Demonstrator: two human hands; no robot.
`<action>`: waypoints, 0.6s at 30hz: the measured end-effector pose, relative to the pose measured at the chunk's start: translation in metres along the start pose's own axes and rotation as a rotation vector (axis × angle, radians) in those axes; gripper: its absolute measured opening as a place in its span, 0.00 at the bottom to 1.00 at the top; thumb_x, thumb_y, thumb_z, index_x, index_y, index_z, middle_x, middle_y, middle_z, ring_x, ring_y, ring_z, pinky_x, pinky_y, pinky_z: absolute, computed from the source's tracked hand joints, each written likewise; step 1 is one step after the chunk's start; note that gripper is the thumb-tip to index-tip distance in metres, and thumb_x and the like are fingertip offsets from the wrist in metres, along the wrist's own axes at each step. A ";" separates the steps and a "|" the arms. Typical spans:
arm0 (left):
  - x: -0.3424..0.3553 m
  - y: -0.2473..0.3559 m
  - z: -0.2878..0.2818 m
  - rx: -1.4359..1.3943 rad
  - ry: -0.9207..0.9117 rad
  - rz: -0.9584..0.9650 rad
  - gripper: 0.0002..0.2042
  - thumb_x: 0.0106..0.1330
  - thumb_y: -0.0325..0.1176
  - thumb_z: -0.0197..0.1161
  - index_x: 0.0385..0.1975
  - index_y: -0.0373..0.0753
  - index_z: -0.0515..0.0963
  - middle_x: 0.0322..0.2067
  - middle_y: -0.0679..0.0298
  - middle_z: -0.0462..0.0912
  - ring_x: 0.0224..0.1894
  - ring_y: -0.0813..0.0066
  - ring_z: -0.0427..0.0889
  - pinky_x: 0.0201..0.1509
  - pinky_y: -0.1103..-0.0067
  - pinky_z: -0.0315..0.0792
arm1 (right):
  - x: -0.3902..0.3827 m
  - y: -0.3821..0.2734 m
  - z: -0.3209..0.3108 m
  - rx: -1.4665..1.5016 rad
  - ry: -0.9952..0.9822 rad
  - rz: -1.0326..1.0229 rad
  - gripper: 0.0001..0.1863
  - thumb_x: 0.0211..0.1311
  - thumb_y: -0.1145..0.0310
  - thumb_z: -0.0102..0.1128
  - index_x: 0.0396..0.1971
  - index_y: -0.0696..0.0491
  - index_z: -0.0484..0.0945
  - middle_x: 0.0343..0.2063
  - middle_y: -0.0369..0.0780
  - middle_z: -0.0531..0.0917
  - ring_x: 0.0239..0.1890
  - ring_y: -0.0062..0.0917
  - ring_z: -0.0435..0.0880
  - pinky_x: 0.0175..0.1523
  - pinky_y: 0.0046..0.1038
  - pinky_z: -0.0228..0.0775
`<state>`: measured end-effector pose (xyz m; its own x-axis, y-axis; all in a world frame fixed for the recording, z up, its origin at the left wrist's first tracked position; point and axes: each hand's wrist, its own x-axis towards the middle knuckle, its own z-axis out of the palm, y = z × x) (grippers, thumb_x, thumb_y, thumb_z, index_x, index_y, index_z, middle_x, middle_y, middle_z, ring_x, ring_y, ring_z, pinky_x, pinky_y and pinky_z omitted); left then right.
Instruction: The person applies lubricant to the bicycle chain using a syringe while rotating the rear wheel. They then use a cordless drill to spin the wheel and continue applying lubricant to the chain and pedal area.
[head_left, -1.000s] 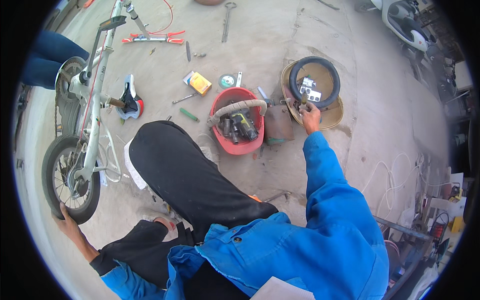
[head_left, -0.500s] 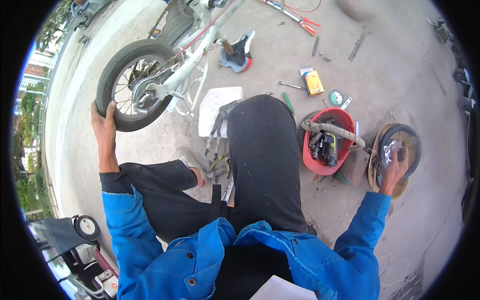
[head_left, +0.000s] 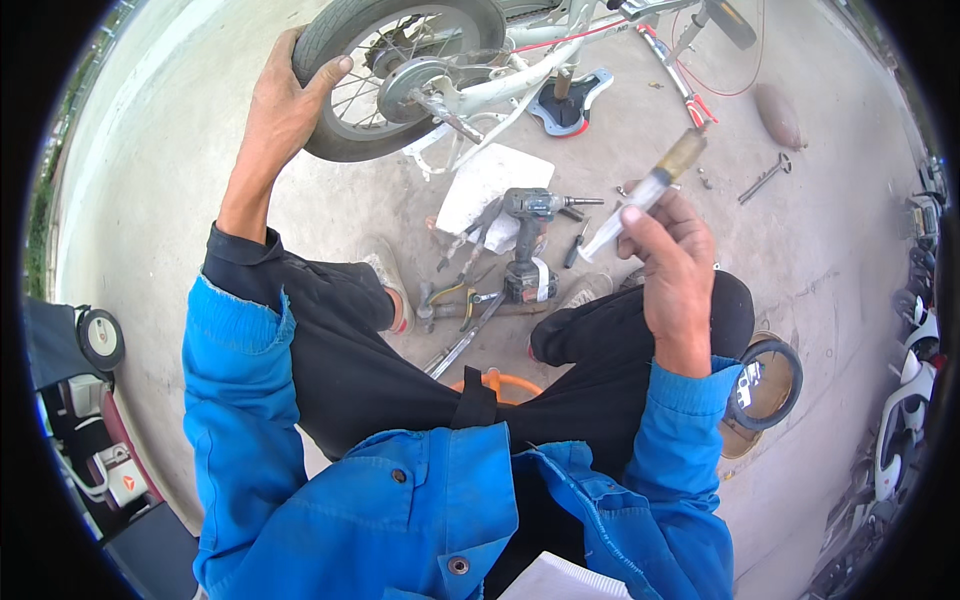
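At the upper left, my left hand point(head_left: 290, 100) grips the tyre of a small spoked wheel point(head_left: 330, 130), thumb on its sidewall and fingers round the tread. The wheel is mounted in a white bicycle frame point(head_left: 545, 75) that lies across the top of the view. Over my right knee, my right hand point(head_left: 672, 255) is closed round a clear plastic syringe point(head_left: 640, 195), tilted with its tip up and right. Yellowish-brown stuff fills the syringe's tip end. Some of the right fingers are hidden behind the palm.
A cordless impact driver point(head_left: 530, 235) stands by a white foam block point(head_left: 495, 190), with a hammer point(head_left: 450, 308) and pliers nearby. Red-handled cutters point(head_left: 697, 108) and a metal tool point(head_left: 765, 180) lie beyond. At right, a black ring point(head_left: 795, 385) rests on a round tan container point(head_left: 738, 440).
My right hand has lifted the syringe from the container at right and brought it in over my knee. My left hand stays on the tyre. My view and right leg have shifted right.
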<state>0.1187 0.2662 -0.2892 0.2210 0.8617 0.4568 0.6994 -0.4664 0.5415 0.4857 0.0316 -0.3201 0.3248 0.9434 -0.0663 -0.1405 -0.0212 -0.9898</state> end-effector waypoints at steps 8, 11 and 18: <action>0.000 0.005 -0.005 -0.048 -0.017 0.049 0.29 0.72 0.45 0.73 0.66 0.35 0.74 0.52 0.45 0.87 0.53 0.52 0.90 0.60 0.63 0.81 | 0.044 0.249 0.143 -0.411 -0.116 0.598 0.15 0.64 0.69 0.76 0.40 0.68 0.86 0.30 0.44 0.89 0.26 0.24 0.87 0.31 0.28 0.78; 0.001 0.009 -0.011 -0.159 -0.077 -0.048 0.28 0.69 0.32 0.73 0.66 0.32 0.70 0.51 0.39 0.84 0.57 0.44 0.85 0.62 0.61 0.77 | 0.078 0.294 0.159 -0.390 -0.078 0.586 0.15 0.65 0.69 0.76 0.38 0.69 0.86 0.27 0.45 0.89 0.24 0.25 0.88 0.29 0.29 0.80; -0.007 -0.003 -0.006 0.065 -0.075 -0.062 0.34 0.74 0.51 0.72 0.73 0.38 0.71 0.59 0.43 0.86 0.58 0.49 0.90 0.65 0.60 0.81 | 0.111 0.344 0.154 -0.659 0.062 0.604 0.23 0.65 0.59 0.78 0.29 0.69 0.88 0.23 0.46 0.90 0.23 0.29 0.90 0.31 0.31 0.84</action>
<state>0.1111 0.2606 -0.2894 0.2243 0.9021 0.3686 0.7552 -0.4000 0.5193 0.3295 0.1802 -0.6487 0.4225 0.6905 -0.5870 0.2556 -0.7122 -0.6538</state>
